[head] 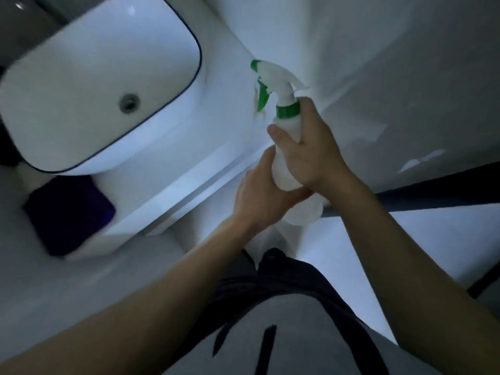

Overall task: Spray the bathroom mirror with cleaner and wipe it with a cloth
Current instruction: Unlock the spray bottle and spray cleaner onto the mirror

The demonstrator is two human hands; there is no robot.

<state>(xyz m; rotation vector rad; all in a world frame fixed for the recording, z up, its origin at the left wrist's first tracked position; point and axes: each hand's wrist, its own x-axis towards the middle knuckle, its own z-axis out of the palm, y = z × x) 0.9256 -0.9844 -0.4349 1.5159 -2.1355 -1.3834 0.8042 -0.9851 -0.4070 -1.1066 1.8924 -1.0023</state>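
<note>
A white spray bottle [284, 104] with a green nozzle, trigger and collar is held upright over the white counter [221, 85]. My right hand [311, 147] grips its body just below the green collar, thumb across the front. My left hand [259, 193] wraps round the bottle's lower part from the left. A white cloth or paper [305, 212] bunches under both hands at the bottle's base. A dark purple cloth [70, 212] lies folded on the counter at the lower left. The mirror is not in view.
A white oval basin [54, 85] with a dark rim and a metal drain [129, 102] stands on the counter at the left. A white wall rises on the right. The counter's front edge runs diagonally below the hands. My dark trousers fill the bottom.
</note>
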